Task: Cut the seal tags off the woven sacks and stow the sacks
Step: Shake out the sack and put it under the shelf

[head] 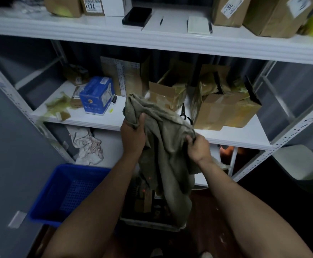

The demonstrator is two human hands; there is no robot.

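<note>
Hands are holding up a grey-green woven sack (163, 146) in front of a white shelf (235, 138). Left hand (133, 135) is gripping a bunched top corner, fingers curled tight round the cloth, thumb on top. Right hand (198, 148) is pinching a fold at the sack's other edge, fingers closed on the fabric. Sack is hanging crumpled between the two hands, its lower end drooping over a crate (148, 223) on the floor, whose dark contents are too blurred to name. Cutters (184, 111) are lying on the shelf just behind the sack, beside a cardboard box (226, 110), with neither hand touching them. Blue basket (77, 167) is sitting on the floor to the left. No seal tag is showing on the sack. Folds may be hiding one, so whether it is cut off cannot be told. Judging by the idle cutters, no cutting is happening right now. Stowing is not yet done for this sack, which is hanging in the hands.
</note>
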